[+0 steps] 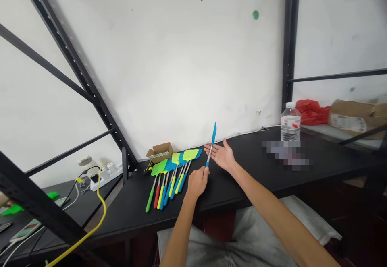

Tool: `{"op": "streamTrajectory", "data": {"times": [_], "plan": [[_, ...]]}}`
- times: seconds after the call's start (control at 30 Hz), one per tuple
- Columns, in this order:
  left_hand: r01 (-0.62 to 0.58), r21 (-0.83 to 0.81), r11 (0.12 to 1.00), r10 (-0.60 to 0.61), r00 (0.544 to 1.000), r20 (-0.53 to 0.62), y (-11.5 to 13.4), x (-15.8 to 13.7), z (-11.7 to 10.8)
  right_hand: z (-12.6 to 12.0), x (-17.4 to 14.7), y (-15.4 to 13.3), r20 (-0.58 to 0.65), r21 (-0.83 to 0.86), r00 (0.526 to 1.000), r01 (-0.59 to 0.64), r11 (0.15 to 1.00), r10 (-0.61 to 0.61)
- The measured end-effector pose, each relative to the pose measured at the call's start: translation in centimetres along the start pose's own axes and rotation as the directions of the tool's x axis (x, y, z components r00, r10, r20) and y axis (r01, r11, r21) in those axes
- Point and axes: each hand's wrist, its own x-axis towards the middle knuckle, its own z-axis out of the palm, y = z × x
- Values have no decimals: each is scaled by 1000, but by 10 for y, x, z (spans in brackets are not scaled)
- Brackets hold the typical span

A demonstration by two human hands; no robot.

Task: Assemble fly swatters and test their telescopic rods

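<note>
My left hand (198,181) is wrapped round the handle of a blue fly swatter (214,133), which points up and away from me. The swatter's head is seen edge-on, and its metal rod runs down into my fist. Beside the rod, my right hand (222,155) is spread with the palm turned up; its fingers lie close behind the rod, and I cannot tell whether they touch it. To the left, several fly swatters (190,155) in green, yellow, blue and red lie in an overlapping row, handles towards me.
A small open cardboard box (161,152) stands behind the row on the black table (130,210). At the right are a water bottle (290,123), a red plastic bag (313,112) and a brown carton (359,116). A yellow cable (102,214) and power strip (110,175) are at the left.
</note>
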Motion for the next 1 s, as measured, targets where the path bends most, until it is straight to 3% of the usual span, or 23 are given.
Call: {"op": "streamTrajectory", "data": {"times": [0.7, 0.83, 1.0], "plan": [[47, -73, 996, -47, 999, 2, 1, -1, -3, -9, 4, 4, -5, -15, 999, -48, 999, 48], [56, -63, 996, -55, 998, 12, 3, -1, -4, -9, 4, 8, -30, -125, 1000, -8, 992, 4], [88, -69, 994, -86, 995, 42, 4, -1, -5, -9, 5, 16, -52, -298, 998, -47, 953, 33]]}}
